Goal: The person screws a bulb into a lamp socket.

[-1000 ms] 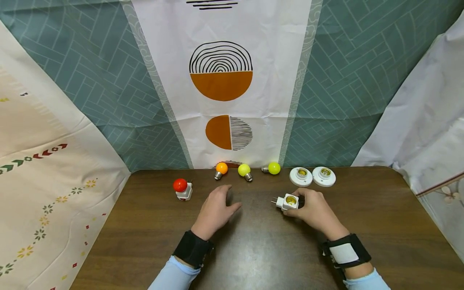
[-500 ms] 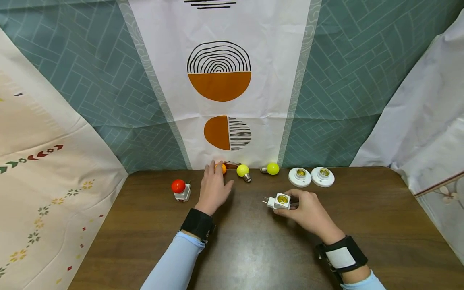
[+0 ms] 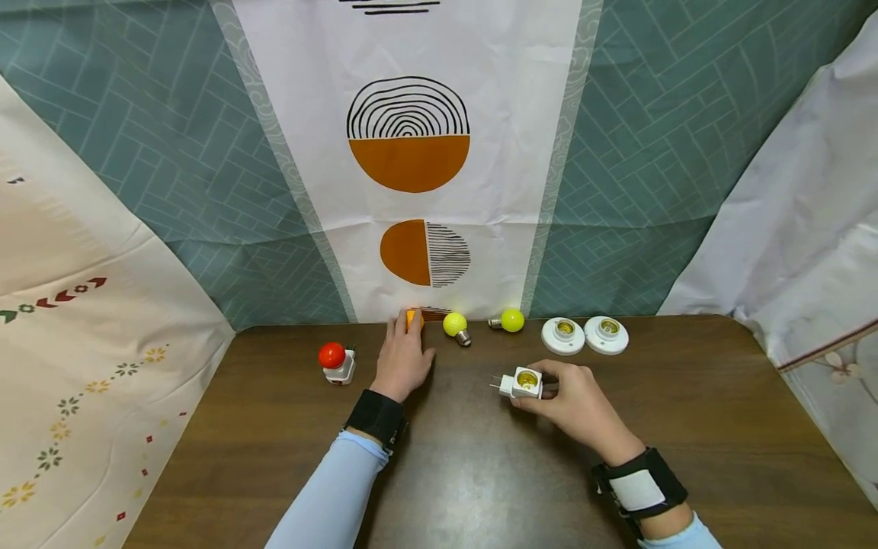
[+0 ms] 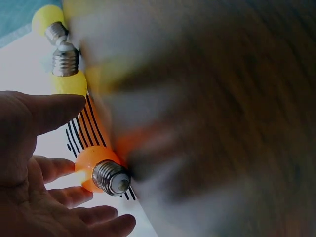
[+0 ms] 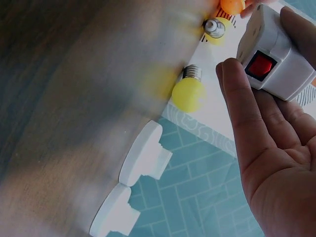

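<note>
At the back edge of the table, my left hand [image 3: 401, 362] reaches over an orange light bulb [image 4: 94, 157]. In the left wrist view its fingers lie behind and beside the bulb, while the thumb stands well apart from it. My right hand [image 3: 586, 400] grips a white plug-in lamp socket [image 3: 525, 383] between thumb and fingers. The socket's brass-coloured opening faces up and its prongs point left. A red rocker switch [image 5: 260, 65] shows on its side in the right wrist view. Most of the orange bulb is hidden by fingers in the head view.
Two yellow-green bulbs, one near the middle [image 3: 455, 325] and one further right [image 3: 511, 320], lie along the back edge. Two round white lamp holders [image 3: 562, 337] sit right of them. A red bulb [image 3: 332, 355] stands in another white plug-in socket [image 3: 341, 370] at left. Patterned cloth [image 3: 631, 213] hangs behind.
My left hand has moved forward to the orange bulb, its fingers now covering most of it. My right hand has shifted left, carrying the plug-in socket.
</note>
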Motion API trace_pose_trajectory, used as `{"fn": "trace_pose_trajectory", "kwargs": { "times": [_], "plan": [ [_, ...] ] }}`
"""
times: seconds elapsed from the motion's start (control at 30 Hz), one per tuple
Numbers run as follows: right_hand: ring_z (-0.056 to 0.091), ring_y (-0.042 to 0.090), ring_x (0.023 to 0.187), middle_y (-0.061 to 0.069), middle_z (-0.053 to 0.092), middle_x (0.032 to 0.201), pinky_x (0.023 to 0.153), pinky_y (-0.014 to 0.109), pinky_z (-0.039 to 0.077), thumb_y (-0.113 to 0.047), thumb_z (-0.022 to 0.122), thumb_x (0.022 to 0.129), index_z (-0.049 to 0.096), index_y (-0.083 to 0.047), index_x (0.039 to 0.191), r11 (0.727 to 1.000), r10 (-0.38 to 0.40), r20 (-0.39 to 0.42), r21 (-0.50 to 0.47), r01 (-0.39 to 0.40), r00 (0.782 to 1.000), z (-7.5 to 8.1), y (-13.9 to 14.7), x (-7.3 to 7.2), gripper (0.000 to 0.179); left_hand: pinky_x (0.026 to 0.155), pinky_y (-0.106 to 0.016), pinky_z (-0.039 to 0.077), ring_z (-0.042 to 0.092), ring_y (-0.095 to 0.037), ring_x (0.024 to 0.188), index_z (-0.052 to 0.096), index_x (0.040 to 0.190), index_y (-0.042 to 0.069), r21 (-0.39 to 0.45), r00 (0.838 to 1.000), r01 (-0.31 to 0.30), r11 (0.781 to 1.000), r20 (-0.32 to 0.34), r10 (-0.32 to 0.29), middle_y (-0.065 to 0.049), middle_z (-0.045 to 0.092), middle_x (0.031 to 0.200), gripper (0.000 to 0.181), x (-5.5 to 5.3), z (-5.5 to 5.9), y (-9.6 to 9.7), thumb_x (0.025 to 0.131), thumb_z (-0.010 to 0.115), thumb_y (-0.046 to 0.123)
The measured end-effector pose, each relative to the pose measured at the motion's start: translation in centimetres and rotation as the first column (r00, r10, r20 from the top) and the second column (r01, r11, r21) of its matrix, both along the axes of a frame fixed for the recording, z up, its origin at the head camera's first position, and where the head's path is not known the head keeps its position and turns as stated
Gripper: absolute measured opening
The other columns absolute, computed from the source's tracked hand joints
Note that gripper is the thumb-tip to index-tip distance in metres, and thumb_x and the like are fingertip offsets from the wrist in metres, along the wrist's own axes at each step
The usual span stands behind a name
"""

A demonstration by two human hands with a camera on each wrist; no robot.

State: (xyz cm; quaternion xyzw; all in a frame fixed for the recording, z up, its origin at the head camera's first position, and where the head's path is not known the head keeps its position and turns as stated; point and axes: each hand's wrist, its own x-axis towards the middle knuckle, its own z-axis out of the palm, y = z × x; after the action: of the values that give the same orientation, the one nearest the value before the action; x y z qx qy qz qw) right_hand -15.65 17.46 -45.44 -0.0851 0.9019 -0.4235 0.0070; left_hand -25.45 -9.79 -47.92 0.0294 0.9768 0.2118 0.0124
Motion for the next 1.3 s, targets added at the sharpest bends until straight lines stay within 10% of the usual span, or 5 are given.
{"fn": "trace_pose_trajectory", "kwargs": {
  "times": [0.6,1.03,1.3],
  "plan": [
    [0.067,0.008,0.077,0.003,0.069,0.094,0.062,0.018,0.054,-0.032,0.083,0.068,0.065,-0.012,0.105,1.0,-0.005,-0.002,-0.022,0.005,1.0,0.2,-0.2,0.1,0.046,0.087,-0.048,0.051,0.058,-0.032,0.103,0.043,0.132,0.007,0.034,0.994,-0.093,0.995,-0.058,0.094,-0.018,0.054,0.119,0.059,1.0,0.2,0.1,0.082,0.071,0.02],
    [0.068,0.008,0.076,0.004,0.069,0.094,0.061,0.018,0.054,-0.032,0.083,0.068,0.065,-0.013,0.105,0.999,-0.005,0.01,-0.053,0.006,1.0,0.2,-0.4,0.2,0.045,0.069,-0.04,0.052,0.059,-0.024,0.076,0.053,0.111,0.006,0.005,0.99,-0.115,0.993,-0.079,0.115,-0.01,0.063,0.092,0.046,2.7,1.0,0.1,0.077,0.076,0.026],
    [0.068,0.007,0.077,0.002,0.069,0.095,0.061,0.018,0.054,-0.031,0.083,0.068,0.065,-0.013,0.105,0.999,-0.002,0.012,-0.047,0.003,1.0,0.1,-0.7,0.2,0.045,0.072,-0.035,0.051,0.056,-0.02,0.077,0.052,0.11,0.009,0.155,0.986,-0.105,0.982,-0.109,0.123,-0.006,0.061,0.094,0.045,4.0,2.2,0.7,0.075,0.075,0.026]
  ]
}}
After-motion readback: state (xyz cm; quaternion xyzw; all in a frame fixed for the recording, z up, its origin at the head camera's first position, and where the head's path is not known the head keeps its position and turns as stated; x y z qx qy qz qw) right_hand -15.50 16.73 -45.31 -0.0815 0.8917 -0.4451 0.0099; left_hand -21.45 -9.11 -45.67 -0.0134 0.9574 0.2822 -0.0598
